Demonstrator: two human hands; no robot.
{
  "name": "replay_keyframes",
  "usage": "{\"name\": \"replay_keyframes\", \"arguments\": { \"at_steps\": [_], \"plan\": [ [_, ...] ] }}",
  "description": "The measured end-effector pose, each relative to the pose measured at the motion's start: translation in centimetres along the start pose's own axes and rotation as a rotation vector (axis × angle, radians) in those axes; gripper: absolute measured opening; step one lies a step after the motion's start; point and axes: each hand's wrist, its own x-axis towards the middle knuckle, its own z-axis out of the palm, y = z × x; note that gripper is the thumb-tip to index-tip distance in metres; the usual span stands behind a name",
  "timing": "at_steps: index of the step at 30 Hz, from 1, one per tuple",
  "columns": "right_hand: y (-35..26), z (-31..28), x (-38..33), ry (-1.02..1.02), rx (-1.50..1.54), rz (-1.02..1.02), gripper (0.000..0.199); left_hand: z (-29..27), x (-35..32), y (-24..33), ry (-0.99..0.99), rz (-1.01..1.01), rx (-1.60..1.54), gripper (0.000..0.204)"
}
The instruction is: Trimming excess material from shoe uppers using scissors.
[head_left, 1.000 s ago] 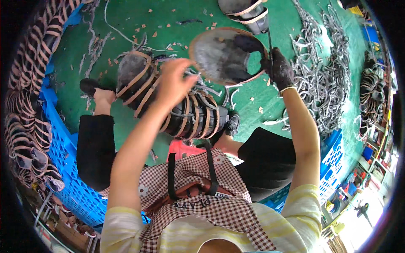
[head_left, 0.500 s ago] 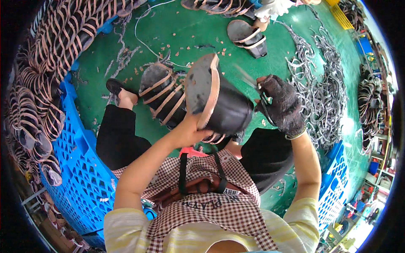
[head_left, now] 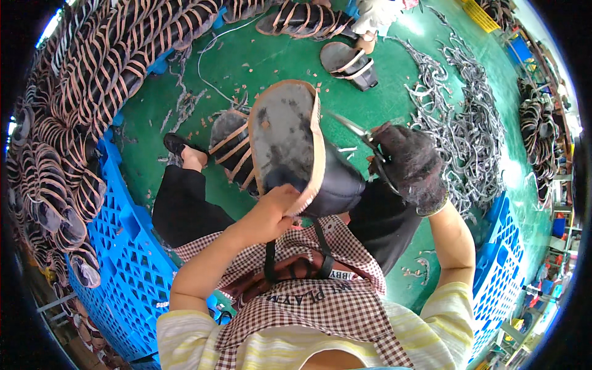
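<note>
My bare left hand (head_left: 271, 213) grips the near rim of a black cup-like moulded piece (head_left: 342, 182), with a mottled grey face and a tan strip along its edge. It is held tilted above my lap, its grey face toward me. To its right, my right hand (head_left: 410, 161), in a dark work glove, is closed round a pair of scissors (head_left: 353, 128). The metal blades point up and left, just apart from the piece. Behind the held piece lies a nested row of similar pieces (head_left: 231, 139), partly hidden.
Blue plastic pallets (head_left: 126, 246) stand on my left, under and beside large stacks of nested pieces (head_left: 68, 142). Grey trimmed strips (head_left: 478, 142) heap on the green floor (head_left: 370, 105) at right. Another piece (head_left: 348, 65) lies ahead, near a person in white (head_left: 377, 15).
My left hand has turned the piece so its grey face shows more broadly. The scissors have come slightly nearer my body and show more clearly. A pale scrap now shows beside the piece.
</note>
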Motion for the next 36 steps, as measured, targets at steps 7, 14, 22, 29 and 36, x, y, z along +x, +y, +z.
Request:
{"name": "replay_keyframes", "arguments": {
  "at_steps": [7, 14, 22, 29, 36],
  "plan": [
    [-0.8, -3.0, -0.7, 0.036, 0.204, -0.065, 0.047, -3.4, 8.3, 0.6, 0.244, -0.338, -1.148, 0.022],
    [-3.9, -1.2, -3.9, 0.316, 0.117, 0.094, 0.047, 4.0, 11.3, 5.2, 0.257, -0.360, -1.284, 0.017],
    [2.8, -0.3, -7.8, 0.309, 0.146, 0.308, 0.036, 2.4, 14.1, 6.2, 0.451, 0.409, 0.488, 0.024],
    [2.1, 1.1, -6.7, 0.381, 0.124, 0.260, 0.036, 2.7, 17.5, -1.0, 0.477, 0.366, 0.475, 0.012],
    [4.6, 1.2, -7.8, 0.363, 0.102, 0.356, 0.039, 3.9, 18.0, 2.1, 0.221, 0.361, 0.423, 0.004]
  ]
}}
